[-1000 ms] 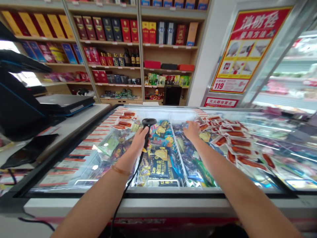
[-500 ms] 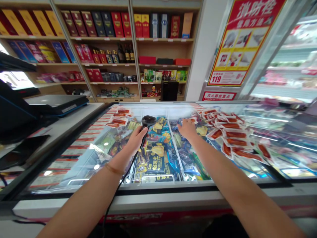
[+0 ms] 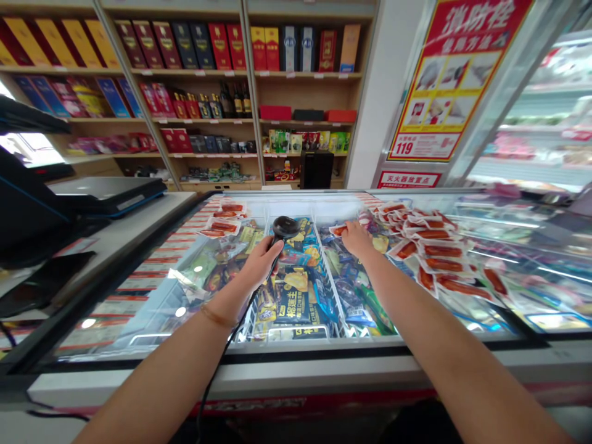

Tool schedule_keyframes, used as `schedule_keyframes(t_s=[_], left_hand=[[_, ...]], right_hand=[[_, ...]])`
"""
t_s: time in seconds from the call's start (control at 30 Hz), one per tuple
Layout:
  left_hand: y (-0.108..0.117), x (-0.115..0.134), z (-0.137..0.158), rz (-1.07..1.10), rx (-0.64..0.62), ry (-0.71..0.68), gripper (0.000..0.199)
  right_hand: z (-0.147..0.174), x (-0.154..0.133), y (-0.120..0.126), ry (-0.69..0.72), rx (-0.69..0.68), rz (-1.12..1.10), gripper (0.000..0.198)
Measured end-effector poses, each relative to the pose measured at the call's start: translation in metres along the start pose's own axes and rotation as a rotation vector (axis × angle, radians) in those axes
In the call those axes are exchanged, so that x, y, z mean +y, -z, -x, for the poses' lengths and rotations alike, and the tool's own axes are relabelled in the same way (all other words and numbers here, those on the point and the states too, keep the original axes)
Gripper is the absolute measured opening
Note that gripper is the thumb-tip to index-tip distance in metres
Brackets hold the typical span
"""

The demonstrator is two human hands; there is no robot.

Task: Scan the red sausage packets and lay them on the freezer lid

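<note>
My left hand (image 3: 264, 262) is wrapped round the handle of a black corded barcode scanner (image 3: 285, 227), its head pointing away from me above the freezer glass. To the right, my right hand (image 3: 358, 237) is closed on the end of a clear-wrapped sausage pack (image 3: 338, 230), which sticks out to the left of the fingers. Many more sausage packs (image 3: 432, 251) lie in a loose heap on the glass right of that hand. Two or so sausage packs (image 3: 221, 227) rest on the glass beyond the scanner, to its left.
Beneath the glass, the chest freezer (image 3: 296, 376) holds wire baskets of colourful packets (image 3: 296, 296). At left stand a counter scale (image 3: 108, 194) and dark equipment. The scanner's cable (image 3: 217, 370) hangs over the freezer's front edge. Shelves of boxes (image 3: 185, 46) line the back.
The sausage pack at my right hand now extends left of the fingers, and that hand has shifted slightly right. My left hand has moved the scanner a little to the right.
</note>
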State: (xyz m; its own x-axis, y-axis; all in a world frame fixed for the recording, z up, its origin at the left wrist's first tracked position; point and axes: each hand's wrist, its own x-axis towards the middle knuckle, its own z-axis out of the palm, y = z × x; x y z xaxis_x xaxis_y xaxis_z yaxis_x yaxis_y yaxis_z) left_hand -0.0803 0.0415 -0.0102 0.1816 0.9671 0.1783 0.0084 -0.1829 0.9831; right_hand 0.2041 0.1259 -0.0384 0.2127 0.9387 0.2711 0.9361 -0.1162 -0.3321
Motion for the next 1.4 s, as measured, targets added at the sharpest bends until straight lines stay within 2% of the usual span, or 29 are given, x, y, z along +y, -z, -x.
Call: schedule_keyframes(t_s=[0.27,0.4,0.5,0.6,0.67,0.8,0.87,0.97,1.07,1.17,1.27,1.4], left_hand=[[-0.003,0.008,0.006,0.057,-0.048,0.014,0.046],[-0.005,0.01,0.008,0.123,-0.064,0.019,0.046],[-0.006,0.009,0.008,0.136,-0.079,0.02,0.047],[-0.006,0.006,0.007,0.131,-0.082,0.034,0.05],[-0.005,0.004,0.007,0.131,-0.079,0.042,0.051],[-0.005,0.003,0.005,0.128,-0.083,0.039,0.051],[-0.004,0.002,0.005,0.125,-0.087,0.04,0.05],[-0.004,0.002,0.005,0.113,-0.108,0.05,0.05],[-0.005,0.003,0.006,0.103,-0.127,0.05,0.05],[-0.006,0.006,0.009,0.109,-0.144,0.037,0.047],[-0.007,0.01,0.012,0.117,-0.163,0.025,0.046],[-0.007,0.011,0.013,0.12,-0.176,0.019,0.047]], right_hand=[[0.0,-0.002,0.003,-0.035,0.048,0.017,0.053],[-0.002,-0.002,0.003,-0.046,0.059,-0.036,0.045],[-0.001,-0.004,0.002,-0.023,0.09,-0.052,0.038],[0.001,-0.005,0.002,0.046,0.064,-0.057,0.037],[0.002,-0.006,0.004,0.061,0.069,-0.007,0.042],[0.004,-0.004,0.006,-0.036,0.067,0.082,0.064],[0.003,-0.002,0.005,-0.047,0.045,0.056,0.061],[0.0,-0.001,0.0,0.011,0.08,-0.039,0.045],[-0.003,-0.003,-0.004,0.148,0.157,-0.19,0.03],[-0.003,-0.008,-0.005,0.274,0.252,-0.331,0.026],[0.0,-0.016,-0.005,0.34,0.327,-0.43,0.026],[0.005,-0.025,-0.003,0.362,0.319,-0.486,0.026]])
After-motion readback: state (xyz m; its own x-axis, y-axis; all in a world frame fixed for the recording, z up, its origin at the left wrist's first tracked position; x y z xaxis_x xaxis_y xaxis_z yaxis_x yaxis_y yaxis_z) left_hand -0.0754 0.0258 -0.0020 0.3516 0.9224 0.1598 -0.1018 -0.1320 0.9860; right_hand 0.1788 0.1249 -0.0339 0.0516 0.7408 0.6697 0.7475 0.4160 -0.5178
